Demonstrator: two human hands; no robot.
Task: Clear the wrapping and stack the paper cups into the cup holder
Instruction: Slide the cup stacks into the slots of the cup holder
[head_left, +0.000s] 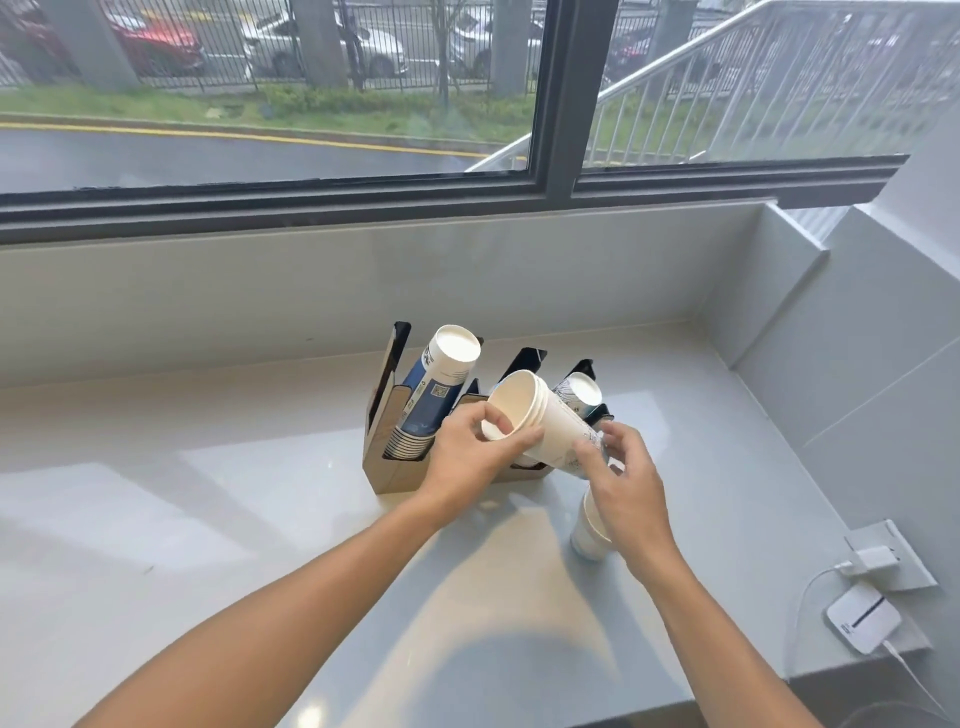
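A wooden cup holder (396, 467) with black dividers stands on the white counter. Its left slot holds a tilted stack of blue-and-white paper cups (431, 400); a second stack (579, 391) leans in the right slot. Between both hands, just in front of the holder, is a short stack of white paper cups (540, 421) lying tilted, its open mouth toward me. My left hand (475, 449) grips its rim, with a thumb inside. My right hand (626, 475) holds its lower end. A few more white cups (587, 535) stand on the counter under my right wrist, partly hidden.
The counter (208, 493) runs along a low wall under a wide window. At the right edge a white charger (872, 561) sits plugged into a socket plate, with a small white device (863, 621) and its cable. A grey wall closes the right side.
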